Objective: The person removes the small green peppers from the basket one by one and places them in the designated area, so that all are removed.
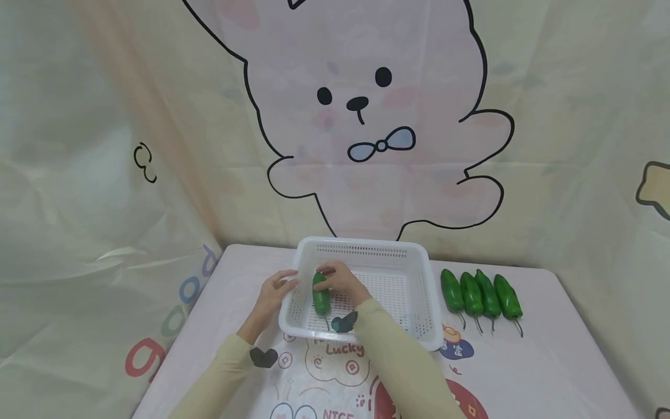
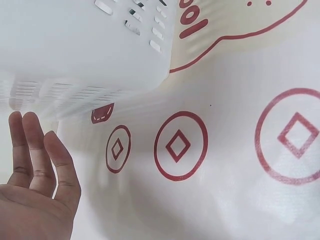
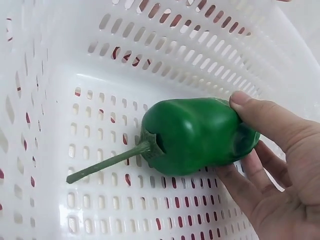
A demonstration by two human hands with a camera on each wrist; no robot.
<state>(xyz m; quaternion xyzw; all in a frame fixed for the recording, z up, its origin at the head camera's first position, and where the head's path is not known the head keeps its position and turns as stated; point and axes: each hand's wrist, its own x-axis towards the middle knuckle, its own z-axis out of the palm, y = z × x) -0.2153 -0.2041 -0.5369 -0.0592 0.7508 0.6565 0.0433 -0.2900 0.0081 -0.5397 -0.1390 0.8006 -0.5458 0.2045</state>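
Note:
A green pepper [image 3: 185, 135] with a long stem lies inside the white perforated basket [image 1: 366, 243], at its left side. My right hand [image 1: 340, 280] reaches in over the basket and grips the pepper by the end away from the stem, thumb on one side and fingers on the other. In the right wrist view the stem points away from that hand [image 3: 285, 155]. At the basket's left wall is my left hand [image 1: 272, 295], holding nothing. Its fingers are loosely extended, with the fingertips [image 2: 31, 120] right at the wall in the left wrist view.
Several more green peppers [image 1: 473, 294] lie side by side on the table to the right of the basket, stems toward me. A printed cloth [image 1: 335, 378] covers the table. Behind it hangs a backdrop [image 1: 439, 174] with a cartoon animal.

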